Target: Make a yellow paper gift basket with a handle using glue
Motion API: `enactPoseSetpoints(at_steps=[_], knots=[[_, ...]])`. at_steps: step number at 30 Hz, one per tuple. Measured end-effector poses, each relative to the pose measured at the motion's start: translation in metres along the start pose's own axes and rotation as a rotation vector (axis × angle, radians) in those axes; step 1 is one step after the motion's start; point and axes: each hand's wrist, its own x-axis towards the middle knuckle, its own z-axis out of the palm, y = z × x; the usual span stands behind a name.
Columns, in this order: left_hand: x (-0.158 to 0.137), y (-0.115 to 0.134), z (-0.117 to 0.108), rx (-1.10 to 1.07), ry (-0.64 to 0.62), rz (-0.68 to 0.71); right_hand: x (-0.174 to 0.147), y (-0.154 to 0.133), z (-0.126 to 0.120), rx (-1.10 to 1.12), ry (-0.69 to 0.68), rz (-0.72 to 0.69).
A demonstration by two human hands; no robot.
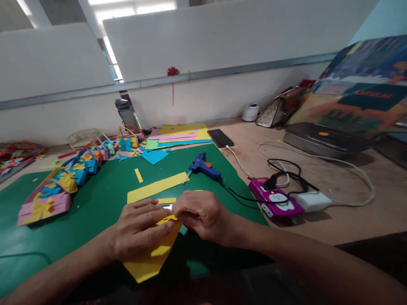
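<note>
A sheet of yellow paper [152,262] with a folded upper part lies at the near edge of the green mat. My left hand [141,231] rests palm down over it, fingers stretched, with a fold of the paper between fingers and thumb. Against the paper's right edge, my right hand [203,216] is closed in a fist around a red-handled tool [194,214], mostly hidden by the fingers. A shiny metal strip shows between the hands; whether it belongs to that tool I cannot tell. Just beyond lies a yellow paper strip [157,187].
A blue glue gun [205,166] lies on the green mat [104,186], wired to a purple power strip [276,199]. Several small paper baskets [47,207] line the left. Coloured sheets [181,133], a phone [220,138] and a dark case [324,139] sit farther back.
</note>
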Motion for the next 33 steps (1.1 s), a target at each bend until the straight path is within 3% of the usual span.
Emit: enactPoseSetpoints(at_steps=[12,24,33], knots=[[-0.005,0.000,0.007,-0.052,0.064,-0.047,-0.004,0.011,0.007,-0.124,0.016,-0.221],[-0.013,-0.003,0.010,-0.068,0.076,-0.074,0.000,0.008,-0.003,-0.113,-0.088,-0.200],[-0.009,-0.002,0.011,-0.073,0.056,-0.053,-0.004,0.009,0.002,-0.266,-0.086,-0.214]])
